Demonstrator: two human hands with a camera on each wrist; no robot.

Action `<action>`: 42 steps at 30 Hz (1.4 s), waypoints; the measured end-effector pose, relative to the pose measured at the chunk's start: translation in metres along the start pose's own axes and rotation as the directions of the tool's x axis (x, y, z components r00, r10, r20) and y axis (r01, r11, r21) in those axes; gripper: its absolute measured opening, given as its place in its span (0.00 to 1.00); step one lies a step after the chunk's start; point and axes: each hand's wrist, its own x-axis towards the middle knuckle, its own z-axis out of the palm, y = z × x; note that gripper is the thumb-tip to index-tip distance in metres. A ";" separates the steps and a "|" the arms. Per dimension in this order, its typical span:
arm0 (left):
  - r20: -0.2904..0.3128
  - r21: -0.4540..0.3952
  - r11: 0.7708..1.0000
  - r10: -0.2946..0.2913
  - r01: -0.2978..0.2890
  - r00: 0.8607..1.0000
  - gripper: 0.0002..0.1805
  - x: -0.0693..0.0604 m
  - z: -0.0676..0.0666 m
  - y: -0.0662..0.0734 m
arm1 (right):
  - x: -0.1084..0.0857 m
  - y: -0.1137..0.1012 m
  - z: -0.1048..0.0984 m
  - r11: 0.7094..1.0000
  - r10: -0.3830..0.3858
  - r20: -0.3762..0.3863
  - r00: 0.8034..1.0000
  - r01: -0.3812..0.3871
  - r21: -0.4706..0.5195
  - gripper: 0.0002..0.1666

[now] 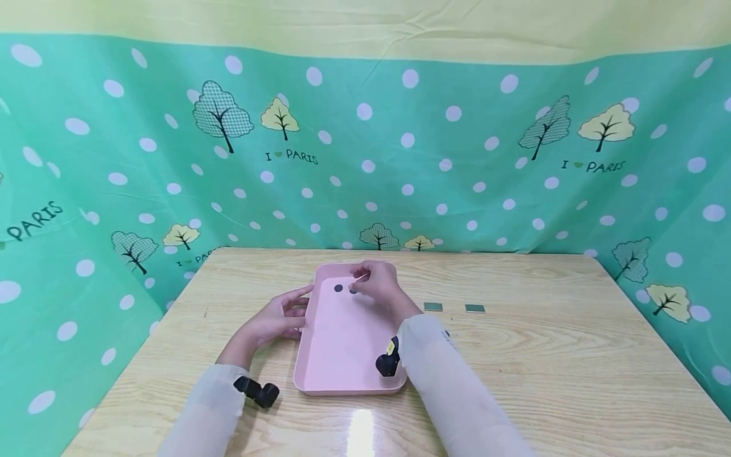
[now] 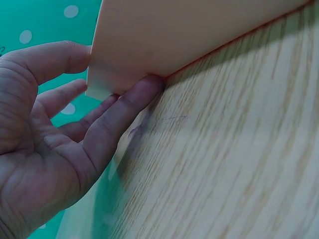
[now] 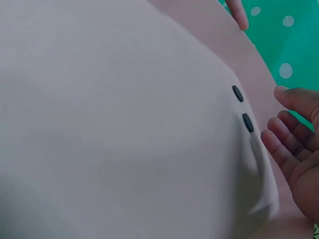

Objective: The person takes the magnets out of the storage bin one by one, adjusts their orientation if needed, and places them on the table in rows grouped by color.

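A pink rectangular tray (image 1: 337, 349) lies on the wooden table. Two small black discs (image 3: 238, 93) rest on its floor near the far end, side by side with a gap between them. My right hand (image 1: 379, 282) is over the tray's far end, its fingers near the right-hand disc (image 3: 248, 122). In the right wrist view its thumb and fingers are apart, with nothing held between them. On the tray's left side, my left hand (image 1: 280, 317) touches the outer wall with loosely spread fingers, as the left wrist view also shows.
Two small flat greenish-grey rectangles (image 1: 433, 306) (image 1: 474, 308) lie on the table (image 1: 571, 355) right of the tray. A small dark thing (image 1: 447, 333) shows partly behind the right sleeve. A green dotted curtain (image 1: 342, 127) hangs behind the table and at its sides.
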 end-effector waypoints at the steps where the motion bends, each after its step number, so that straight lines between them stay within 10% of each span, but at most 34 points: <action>1: 0.004 -0.002 1.000 0.000 0.000 1.000 0.44 0.001 0.000 0.000 | 0.000 0.002 0.001 1.000 -0.008 0.003 1.000 0.008 -0.009 0.21; 20: 0.014 -0.008 1.000 0.012 -0.012 1.000 0.44 0.000 -0.001 0.002 | -0.002 0.011 0.007 0.924 -0.083 0.133 0.988 0.127 -0.362 0.22; 42: 0.004 0.003 1.000 0.012 -0.012 1.000 0.43 -0.002 -0.001 0.000 | 0.000 0.012 0.012 0.912 -0.053 0.168 0.984 0.116 -0.394 0.10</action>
